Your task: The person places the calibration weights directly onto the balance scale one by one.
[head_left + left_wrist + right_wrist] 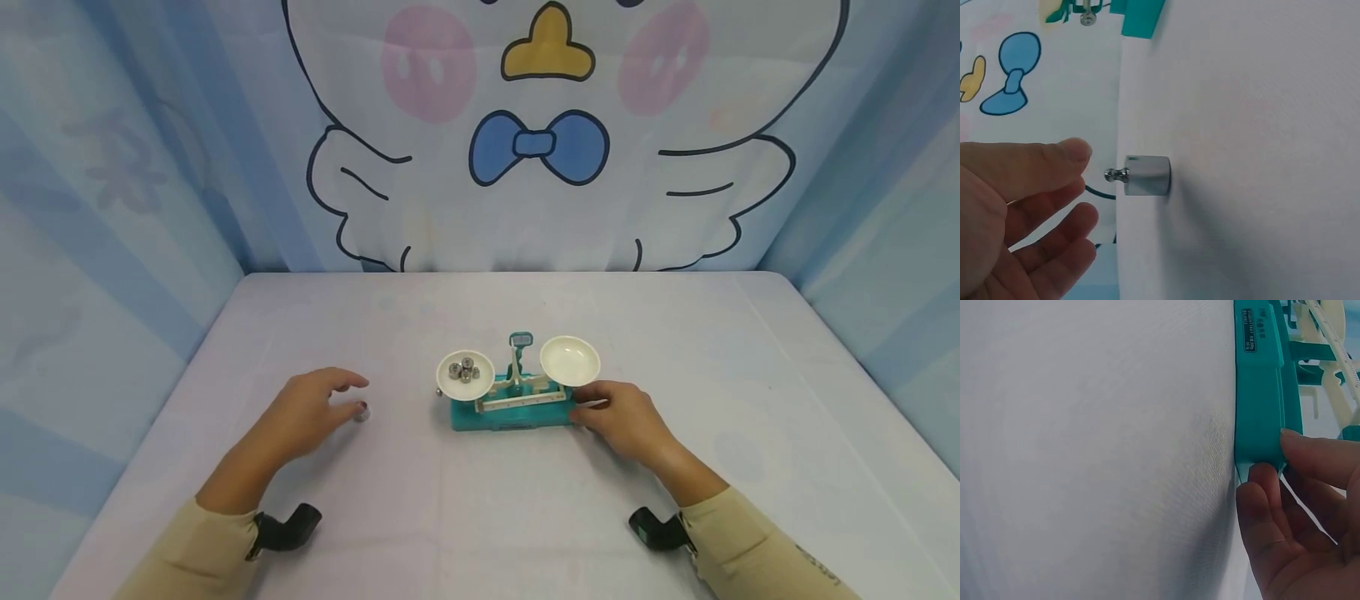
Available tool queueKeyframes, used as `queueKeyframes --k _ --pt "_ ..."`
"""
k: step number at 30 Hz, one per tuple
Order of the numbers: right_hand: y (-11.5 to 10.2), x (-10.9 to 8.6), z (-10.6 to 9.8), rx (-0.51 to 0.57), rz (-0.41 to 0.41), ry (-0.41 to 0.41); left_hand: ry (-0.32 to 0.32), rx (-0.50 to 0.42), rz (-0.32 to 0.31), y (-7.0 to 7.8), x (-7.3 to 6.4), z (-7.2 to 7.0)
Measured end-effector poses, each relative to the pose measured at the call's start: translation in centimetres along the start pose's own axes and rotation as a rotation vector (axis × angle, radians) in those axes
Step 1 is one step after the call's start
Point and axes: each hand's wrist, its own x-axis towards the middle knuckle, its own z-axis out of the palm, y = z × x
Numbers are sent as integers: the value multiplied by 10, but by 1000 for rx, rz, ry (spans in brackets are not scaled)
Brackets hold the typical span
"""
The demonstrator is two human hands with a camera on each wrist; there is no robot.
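A green balance scale (513, 412) with two white pans stands on the table. Several small metal weights (466, 372) sit in its left pan (447, 389), which hangs lower than the bare right pan (570, 358). My right hand (624, 419) grips the right end of the green base (1261, 412), thumb on its upper edge and fingertips against its end. To the left of the scale, a knobbed silver weight (1149, 175) stands upright on the table. My left hand (311, 412) is beside it, thumb and fingers loosely bent, with a small gap between them and the knob.
The white-covered table (480, 517) has a curtain (534, 217) with a cartoon bow tie behind it. Blue-and-white curtains (97, 250) stand along both sides. A dark wrist camera (288, 527) sits on each forearm, close over the table.
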Motion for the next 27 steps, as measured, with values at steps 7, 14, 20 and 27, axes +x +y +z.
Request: queueKeyframes --k 7,14,20,27 --pt "1 0 -1 11 -3 -2 -54 7 -33 -6 3 11" --pt "-1 0 0 6 -8 -12 -39 25 3 -8 5 18" --pt "-1 -1 0 -4 -15 -5 -29 38 6 -8 7 22" --pt "0 -1 -1 1 -19 -5 -39 29 8 -1 4 16"
